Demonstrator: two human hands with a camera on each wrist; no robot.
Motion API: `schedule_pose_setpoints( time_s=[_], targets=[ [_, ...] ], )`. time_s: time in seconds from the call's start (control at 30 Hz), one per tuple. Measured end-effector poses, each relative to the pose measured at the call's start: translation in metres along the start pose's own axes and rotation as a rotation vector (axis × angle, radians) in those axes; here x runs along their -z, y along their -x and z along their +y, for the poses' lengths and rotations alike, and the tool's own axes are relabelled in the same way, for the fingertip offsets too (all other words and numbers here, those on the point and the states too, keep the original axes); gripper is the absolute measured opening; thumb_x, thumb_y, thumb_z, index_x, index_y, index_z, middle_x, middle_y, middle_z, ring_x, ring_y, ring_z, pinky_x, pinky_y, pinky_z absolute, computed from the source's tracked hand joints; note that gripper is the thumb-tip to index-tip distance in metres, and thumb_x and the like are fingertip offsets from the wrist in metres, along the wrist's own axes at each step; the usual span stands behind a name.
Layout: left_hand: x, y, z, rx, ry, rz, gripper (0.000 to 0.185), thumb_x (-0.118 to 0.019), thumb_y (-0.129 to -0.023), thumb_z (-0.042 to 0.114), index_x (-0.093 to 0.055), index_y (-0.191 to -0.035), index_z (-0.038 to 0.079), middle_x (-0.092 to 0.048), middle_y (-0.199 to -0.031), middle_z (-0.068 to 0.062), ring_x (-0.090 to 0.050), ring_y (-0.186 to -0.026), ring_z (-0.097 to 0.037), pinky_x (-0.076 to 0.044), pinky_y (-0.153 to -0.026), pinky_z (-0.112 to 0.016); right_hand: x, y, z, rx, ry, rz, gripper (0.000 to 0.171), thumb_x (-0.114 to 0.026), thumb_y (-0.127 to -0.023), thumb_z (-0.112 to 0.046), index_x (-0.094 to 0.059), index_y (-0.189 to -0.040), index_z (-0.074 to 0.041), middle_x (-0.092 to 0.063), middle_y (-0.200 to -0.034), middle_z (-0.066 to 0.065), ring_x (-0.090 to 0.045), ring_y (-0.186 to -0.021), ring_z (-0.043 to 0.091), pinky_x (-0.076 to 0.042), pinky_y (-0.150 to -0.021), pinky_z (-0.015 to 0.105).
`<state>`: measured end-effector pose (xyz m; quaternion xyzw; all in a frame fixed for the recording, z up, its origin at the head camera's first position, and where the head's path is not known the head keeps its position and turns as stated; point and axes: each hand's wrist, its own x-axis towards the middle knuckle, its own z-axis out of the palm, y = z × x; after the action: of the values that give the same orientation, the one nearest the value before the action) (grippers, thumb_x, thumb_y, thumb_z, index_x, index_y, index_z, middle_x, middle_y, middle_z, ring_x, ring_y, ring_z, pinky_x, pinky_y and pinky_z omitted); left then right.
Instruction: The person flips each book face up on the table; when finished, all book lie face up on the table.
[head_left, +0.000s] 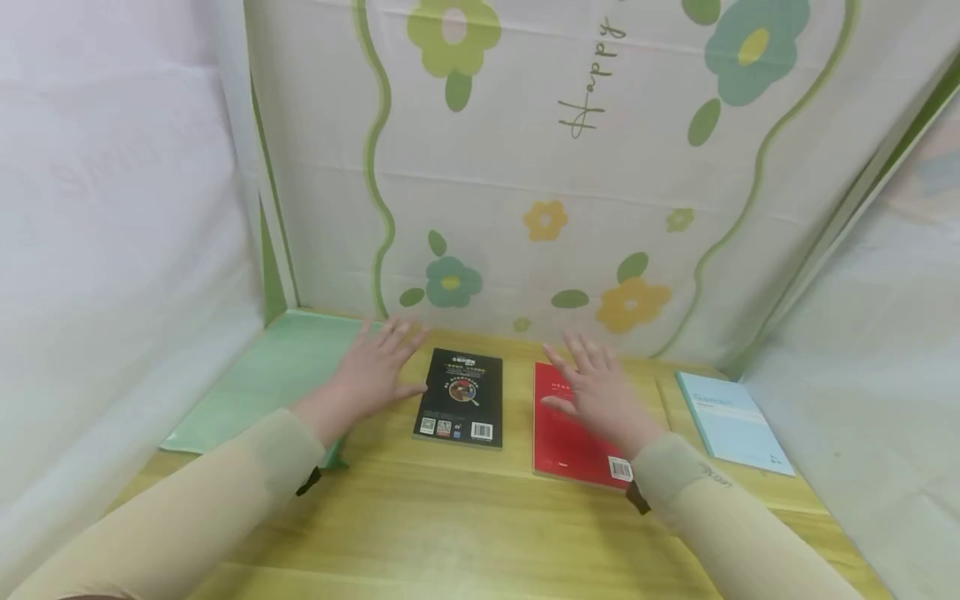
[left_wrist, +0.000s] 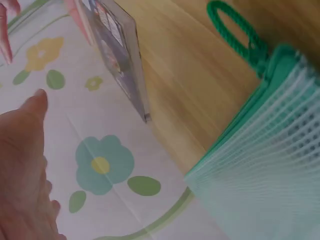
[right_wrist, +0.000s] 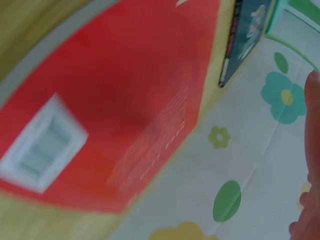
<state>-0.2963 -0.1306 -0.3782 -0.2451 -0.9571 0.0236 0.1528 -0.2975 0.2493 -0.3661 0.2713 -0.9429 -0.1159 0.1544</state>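
red book (head_left: 573, 429) lengthwise away, under right hand (head_left: 600, 396)

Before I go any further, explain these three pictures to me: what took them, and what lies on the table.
There is no machine here: a person wears three cameras. The big picture comes from the head camera, looking down at both hands. The other two come from cameras on the wrists, so they look tilted and very close.

On the wooden table lie a green mesh pouch at the left, then a black book, a red book, and a pale blue book at the right. A flowered cloth hangs behind.

The left hand is spread open beside the black book. The right hand is spread open over the red book; whether it touches, I cannot tell. Neither hand holds anything.
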Motion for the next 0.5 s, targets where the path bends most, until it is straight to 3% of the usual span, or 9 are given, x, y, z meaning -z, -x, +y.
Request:
schedule_pose_setpoints(
  time_s=[0.1, 0.27, 0.4, 0.5],
  targets=[
    [0.001, 0.012, 0.001, 0.038, 0.020, -0.019, 0.091, -0.054, -0.091, 0.064, -0.019, -0.158, 0.013, -0.007, -0.163, -0.011, -0.007, -0.148, -0.034, 0.007, -0.115, -0.058, -0.003, -0.009, -0.014, -0.039, -0.108, 0.004, 0.089, -0.066, -0.088, -0.056, -0.024, -0.158, -0.020, -0.014, -0.161, 0.018, -0.012, -0.146, 0.042, -0.013, -0.115, 0.064],
    [-0.002, 0.033, 0.007, 0.058, 0.060, -0.077, 0.075, -0.061, -0.096, 0.042, -0.029, -0.154, 0.006, -0.015, -0.161, -0.012, -0.015, -0.146, -0.037, 0.003, -0.114, -0.062, -0.018, -0.023, -0.035, -0.035, -0.203, -0.040, 0.087, -0.067, -0.089, -0.052, -0.024, -0.158, -0.021, -0.016, -0.161, 0.017, -0.011, -0.147, 0.040, -0.011, -0.115, 0.064],
    [-0.006, 0.043, 0.016, 0.075, 0.150, -0.134, 0.068, -0.061, -0.096, 0.030, -0.033, -0.152, 0.003, -0.021, -0.160, -0.015, -0.021, -0.145, -0.038, -0.008, -0.114, -0.063, -0.031, -0.032, -0.045, -0.037, -0.247, -0.098, 0.087, -0.067, -0.090, -0.051, -0.022, -0.159, -0.023, -0.015, -0.162, 0.016, -0.010, -0.147, 0.040, -0.010, -0.115, 0.063],
    [-0.009, 0.046, 0.020, 0.103, 0.220, -0.133, 0.064, -0.061, -0.096, 0.027, -0.037, -0.150, 0.001, -0.030, -0.156, -0.019, -0.030, -0.141, -0.039, -0.021, -0.113, -0.062, -0.038, -0.040, -0.050, -0.064, -0.307, -0.122, 0.086, -0.068, -0.089, -0.049, -0.024, -0.158, -0.020, -0.017, -0.161, 0.018, -0.013, -0.146, 0.042, -0.012, -0.115, 0.062]
  ],
)
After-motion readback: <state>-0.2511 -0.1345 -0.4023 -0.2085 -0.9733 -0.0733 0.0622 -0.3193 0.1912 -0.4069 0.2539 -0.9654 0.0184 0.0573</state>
